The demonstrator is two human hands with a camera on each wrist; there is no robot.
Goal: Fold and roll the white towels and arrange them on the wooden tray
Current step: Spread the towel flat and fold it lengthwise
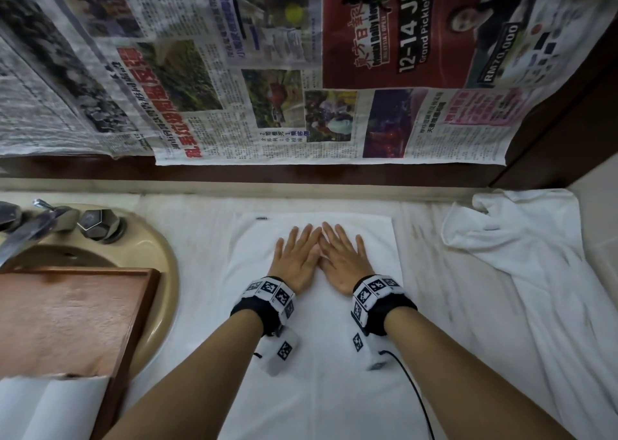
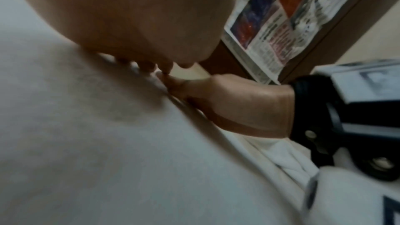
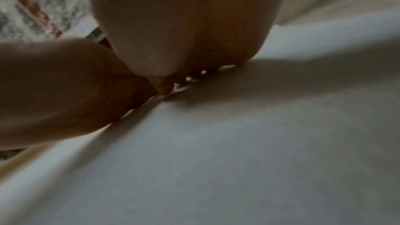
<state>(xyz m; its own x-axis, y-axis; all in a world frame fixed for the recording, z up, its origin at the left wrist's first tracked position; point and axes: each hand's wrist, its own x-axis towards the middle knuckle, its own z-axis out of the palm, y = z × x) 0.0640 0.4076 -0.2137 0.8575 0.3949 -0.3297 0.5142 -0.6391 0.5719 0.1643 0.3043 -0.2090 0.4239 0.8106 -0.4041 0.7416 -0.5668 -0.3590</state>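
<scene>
Blurred in both wrist views. From the head view alone: left hand (image 1: 294, 259) and right hand (image 1: 342, 262) flat, fingers straight, pressing folded towel (image 1: 311, 372); wooden tray (image 1: 67, 316) cut off.

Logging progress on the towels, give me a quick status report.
Left hand and right hand flat, pressing folded towel. Wooden tray holds one roll. Crumpled towel waits right; nothing in the way.

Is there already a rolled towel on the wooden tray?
Yes, a rolled towel lies at the near end of the wooden tray in the head view.
</scene>
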